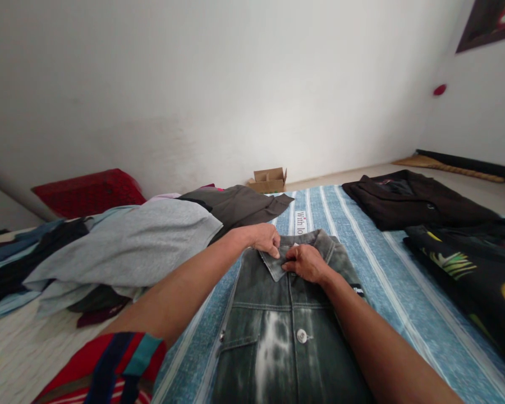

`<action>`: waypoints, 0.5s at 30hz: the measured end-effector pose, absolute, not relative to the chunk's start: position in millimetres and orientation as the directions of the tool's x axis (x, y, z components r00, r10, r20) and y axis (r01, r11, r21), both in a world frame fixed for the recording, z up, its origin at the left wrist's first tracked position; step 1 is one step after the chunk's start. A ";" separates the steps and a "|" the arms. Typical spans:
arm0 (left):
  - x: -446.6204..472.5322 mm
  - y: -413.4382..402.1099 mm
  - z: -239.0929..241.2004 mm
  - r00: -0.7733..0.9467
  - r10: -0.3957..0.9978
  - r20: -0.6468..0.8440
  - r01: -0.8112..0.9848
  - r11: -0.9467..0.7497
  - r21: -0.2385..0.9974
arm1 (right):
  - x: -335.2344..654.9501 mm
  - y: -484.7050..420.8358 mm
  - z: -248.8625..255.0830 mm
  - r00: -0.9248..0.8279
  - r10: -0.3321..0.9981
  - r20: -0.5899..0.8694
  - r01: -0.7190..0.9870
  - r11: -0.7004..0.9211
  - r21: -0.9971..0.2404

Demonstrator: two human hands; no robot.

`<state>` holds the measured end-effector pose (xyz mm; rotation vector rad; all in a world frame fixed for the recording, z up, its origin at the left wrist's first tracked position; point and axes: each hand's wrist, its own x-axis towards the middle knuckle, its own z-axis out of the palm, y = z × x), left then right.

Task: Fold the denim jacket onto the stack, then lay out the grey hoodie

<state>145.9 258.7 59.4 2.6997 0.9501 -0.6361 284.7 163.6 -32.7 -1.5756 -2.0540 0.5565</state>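
The left hand (266,239) and right hand (305,262) sit close together at the collar (278,264) of a faded denim jacket (278,331), each pinching the collar fabric between fingers and thumb. The jacket lies flat, front up and buttoned, on a blue striped sheet (382,280) in the near middle. To the left rises a pile of clothes (126,247); to the right lie a dark folded garment (412,199) and a black printed one (471,264). A cardboard box (269,179) stands by the far wall.
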 end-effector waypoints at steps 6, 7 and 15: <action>142.4 268.6 49.9 0.747 0.511 -0.425 0.608 -0.784 0.127 | 284.9 163.7 -33.0 -0.210 0.968 0.140 0.764 0.252 -0.594; 142.4 269.6 48.6 0.754 0.507 -0.418 0.604 -0.786 0.135 | 284.9 163.7 -33.1 -0.211 0.967 0.140 0.763 0.252 -0.595; 141.7 273.2 49.8 0.755 0.505 -0.419 0.615 -0.766 0.185 | 285.4 164.2 -33.5 -0.215 0.966 0.144 0.749 0.257 -0.610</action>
